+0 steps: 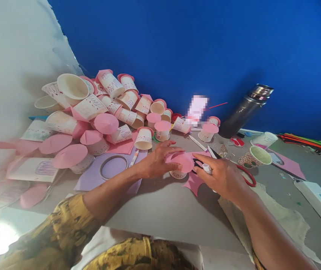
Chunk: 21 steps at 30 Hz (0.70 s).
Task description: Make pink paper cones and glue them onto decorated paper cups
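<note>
A pink paper disc sits over a small printed paper cup in front of me. My left hand grips the disc at its left side, thumb on its top face and some fingers stretched past the far edge. On the right, my right hand is closed around a white marker-like stick, mostly hidden by the fingers, with fingertips at the disc's right edge. Cut pink paper lies under the cup's right side. Black scissor handles show partly between the hands.
Many paper cups with pink discs are heaped at left. A tape roll rests on purple paper. Markers, a dark flask, a patterned cup, a red scissor handle and a power strip are also around.
</note>
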Each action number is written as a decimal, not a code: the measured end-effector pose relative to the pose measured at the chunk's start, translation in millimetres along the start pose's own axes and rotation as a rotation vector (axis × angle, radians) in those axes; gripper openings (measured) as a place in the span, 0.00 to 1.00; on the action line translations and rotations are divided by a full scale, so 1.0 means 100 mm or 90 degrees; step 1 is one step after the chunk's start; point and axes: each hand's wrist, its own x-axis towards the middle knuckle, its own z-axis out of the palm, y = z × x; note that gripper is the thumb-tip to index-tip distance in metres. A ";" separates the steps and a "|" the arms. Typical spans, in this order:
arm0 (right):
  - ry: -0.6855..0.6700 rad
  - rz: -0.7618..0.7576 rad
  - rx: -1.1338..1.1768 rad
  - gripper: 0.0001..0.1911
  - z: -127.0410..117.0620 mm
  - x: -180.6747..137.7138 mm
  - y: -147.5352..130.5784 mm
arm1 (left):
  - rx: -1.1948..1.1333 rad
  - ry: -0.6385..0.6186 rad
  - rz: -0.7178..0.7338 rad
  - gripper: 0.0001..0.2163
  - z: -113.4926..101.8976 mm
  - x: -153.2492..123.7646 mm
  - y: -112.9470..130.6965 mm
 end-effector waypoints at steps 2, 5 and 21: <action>0.010 -0.005 -0.025 0.21 0.00 -0.02 0.02 | 0.004 -0.016 0.030 0.27 0.01 -0.01 -0.01; -0.015 -0.016 -0.048 0.19 -0.01 -0.05 0.00 | 0.022 -0.016 0.030 0.27 0.02 0.00 0.00; -0.003 0.068 0.007 0.20 -0.05 0.01 0.06 | -0.031 -0.070 -0.094 0.54 -0.03 -0.02 -0.02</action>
